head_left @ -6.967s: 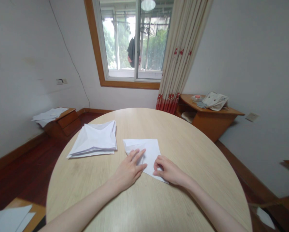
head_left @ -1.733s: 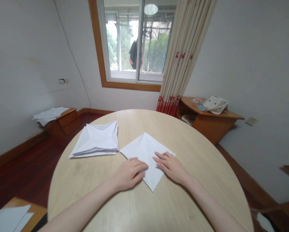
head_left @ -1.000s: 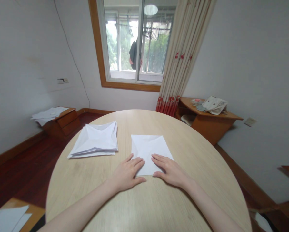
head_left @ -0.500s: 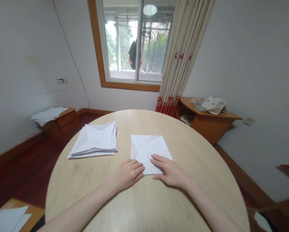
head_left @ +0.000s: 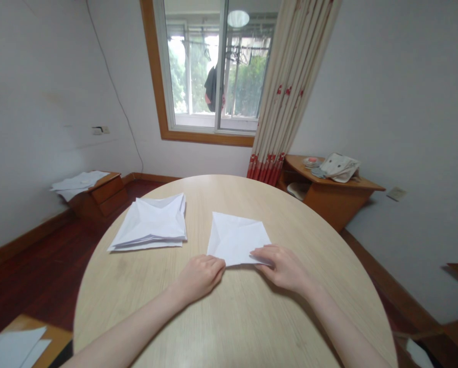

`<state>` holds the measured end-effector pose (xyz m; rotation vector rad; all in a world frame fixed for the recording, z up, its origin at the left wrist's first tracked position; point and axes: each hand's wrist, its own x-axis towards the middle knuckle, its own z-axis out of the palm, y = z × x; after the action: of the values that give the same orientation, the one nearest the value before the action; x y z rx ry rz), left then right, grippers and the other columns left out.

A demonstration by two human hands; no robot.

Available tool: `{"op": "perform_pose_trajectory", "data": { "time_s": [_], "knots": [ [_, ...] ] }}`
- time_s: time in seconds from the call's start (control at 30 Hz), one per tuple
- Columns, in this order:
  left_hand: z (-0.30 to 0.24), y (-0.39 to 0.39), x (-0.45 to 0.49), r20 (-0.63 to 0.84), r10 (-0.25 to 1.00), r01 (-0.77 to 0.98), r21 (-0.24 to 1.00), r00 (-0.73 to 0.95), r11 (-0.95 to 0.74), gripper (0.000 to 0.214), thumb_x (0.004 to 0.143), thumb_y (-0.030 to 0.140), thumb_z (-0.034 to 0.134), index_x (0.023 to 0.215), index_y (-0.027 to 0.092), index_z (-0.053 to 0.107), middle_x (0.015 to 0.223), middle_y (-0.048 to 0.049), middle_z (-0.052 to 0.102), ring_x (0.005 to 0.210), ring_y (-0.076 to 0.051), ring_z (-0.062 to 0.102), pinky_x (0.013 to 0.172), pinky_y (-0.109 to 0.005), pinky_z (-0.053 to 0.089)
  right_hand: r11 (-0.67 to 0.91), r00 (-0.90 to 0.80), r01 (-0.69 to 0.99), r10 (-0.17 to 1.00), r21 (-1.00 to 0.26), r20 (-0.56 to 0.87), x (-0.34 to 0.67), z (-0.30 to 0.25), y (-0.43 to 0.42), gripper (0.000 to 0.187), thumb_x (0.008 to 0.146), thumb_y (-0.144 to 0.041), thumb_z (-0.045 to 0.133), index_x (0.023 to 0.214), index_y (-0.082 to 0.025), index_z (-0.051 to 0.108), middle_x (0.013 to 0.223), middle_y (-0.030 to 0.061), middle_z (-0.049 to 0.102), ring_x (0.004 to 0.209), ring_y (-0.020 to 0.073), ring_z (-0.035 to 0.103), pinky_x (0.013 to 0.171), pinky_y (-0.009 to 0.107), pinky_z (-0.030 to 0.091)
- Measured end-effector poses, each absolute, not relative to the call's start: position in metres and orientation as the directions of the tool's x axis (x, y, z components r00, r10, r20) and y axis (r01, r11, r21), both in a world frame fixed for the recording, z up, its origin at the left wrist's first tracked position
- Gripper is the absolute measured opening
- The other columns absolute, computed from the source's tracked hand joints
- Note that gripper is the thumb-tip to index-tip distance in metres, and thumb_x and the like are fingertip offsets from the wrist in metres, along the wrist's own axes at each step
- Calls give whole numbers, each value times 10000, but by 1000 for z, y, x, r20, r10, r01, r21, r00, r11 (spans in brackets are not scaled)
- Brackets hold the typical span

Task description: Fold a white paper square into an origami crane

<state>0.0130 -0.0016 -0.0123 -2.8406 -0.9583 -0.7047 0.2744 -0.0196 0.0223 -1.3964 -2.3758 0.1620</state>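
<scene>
A folded white sheet of paper [head_left: 236,237], roughly square with creases on it, is in front of me on the round wooden table [head_left: 229,317]. My right hand [head_left: 284,266] pinches its near right corner, fingers on top and thumb underneath. At the near left corner, my left hand [head_left: 202,276] is closed with its fingertips curled at the paper's edge; the thumb is mostly hidden. To the left lies a stack of similar folded white papers [head_left: 152,222], apart from both hands.
Behind the table on the left, a low wooden cabinet [head_left: 104,197] carries loose papers. A corner shelf [head_left: 328,202] at the right holds a cloth bag [head_left: 340,167]. More white sheets [head_left: 14,347] lie at the lower left. A curtain [head_left: 286,97] hangs by the window.
My right hand has gone from lying on the paper to gripping its near right corner. The paper has turned slightly and its near edge is raised. My left fingers have curled in.
</scene>
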Motion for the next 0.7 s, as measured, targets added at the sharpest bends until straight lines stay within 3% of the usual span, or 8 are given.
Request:
{"op": "perform_pose_trajectory", "data": {
  "time_s": [0.23, 0.37, 0.6, 0.7],
  "knots": [
    [-7, -4, 13, 384, 634, 623, 170, 671, -763, 215, 944, 207, 394, 949, 176, 607, 822, -63, 701, 801, -201, 672, 720, -299, 512, 414, -285, 808, 897, -420, 337, 279, 20, -17, 237, 833, -377, 577, 995, -256, 700, 969, 50, 746, 853, 234, 696, 774, 370, 529],
    [-5, -4, 12, 347, 669, 645, 201, 657, -738, 185, 930, 196, 411, 941, 176, 595, 821, -55, 691, 792, -195, 670, 704, -282, 499, 360, -232, 786, 926, -503, 299, 281, 20, -14, 242, 800, -386, 600, 996, -259, 665, 889, 27, 748, 803, 221, 694, 744, 347, 524],
    [0, -6, 11, 290, 707, 665, 242, 645, -706, 180, 923, 188, 412, 941, 171, 591, 842, -48, 683, 793, -192, 661, 689, -278, 489, 270, -99, 850, 925, -452, 366, 287, 15, -9, 428, 831, -448, 537, 1175, -198, 584, 674, 8, 650, 589, 196, 606, 570, 292, 455],
    [0, -6, 11, 303, 685, 635, 257, 662, -728, 184, 936, 207, 410, 962, 173, 588, 884, -55, 684, 846, -198, 657, 719, -287, 495, 286, -77, 837, 905, -467, 417, 284, 9, -7, 460, 865, -430, 490, 1261, -198, 516, 824, 49, 679, 674, 217, 627, 621, 315, 474]
  ]
}}
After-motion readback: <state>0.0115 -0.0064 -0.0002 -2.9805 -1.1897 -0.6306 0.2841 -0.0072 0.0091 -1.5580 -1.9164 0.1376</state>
